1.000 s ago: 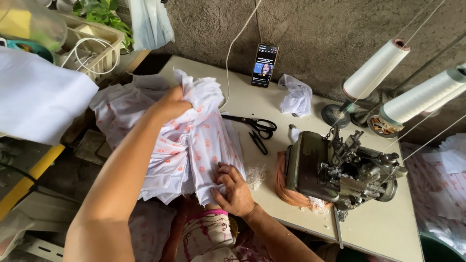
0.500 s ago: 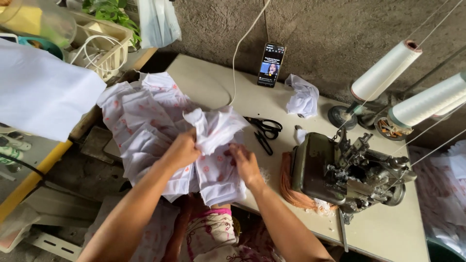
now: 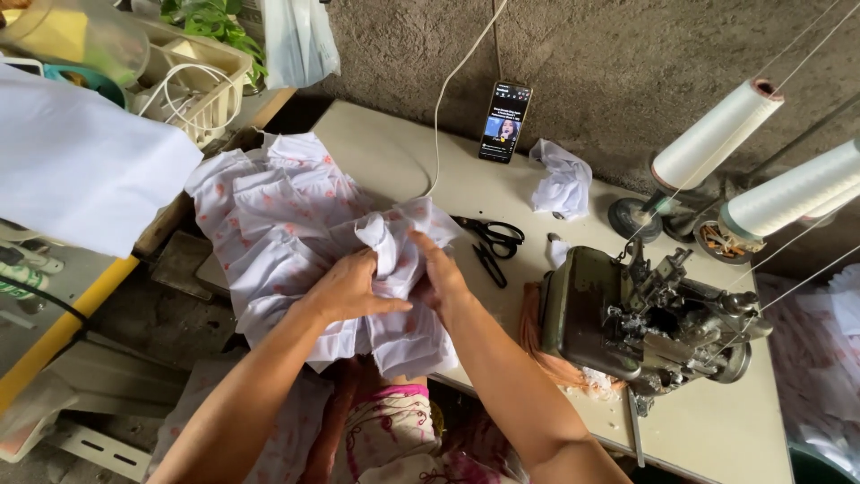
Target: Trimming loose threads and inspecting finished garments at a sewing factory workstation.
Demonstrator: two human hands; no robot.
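Both hands on the white printed fabric pieces [image 3: 287, 242] stacked at the tabletop's [image 3: 385, 152] left edge. Left hand [image 3: 345, 291] clenched on a bunched fold, right hand [image 3: 439, 273] gripping the same fold from the other side. Black scissors [image 3: 493, 242] just right of the stack; overlock sewing machine [image 3: 640, 314] near the tabletop's right end.

The fabric pieces [image 3: 269, 224] are white with small orange-pink printed motifs. The scissors [image 3: 491, 240] have black handles. The sewing machine [image 3: 627, 323] is dull grey-green, with orange fabric [image 3: 537, 341] tucked beside it. The thread cones [image 3: 717, 134] are white. The table [image 3: 708, 421] is pale cream, the wall [image 3: 609, 45] rough grey. A crumpled cloth [image 3: 563, 177] is white; the phone [image 3: 504, 122] is black with a lit screen.
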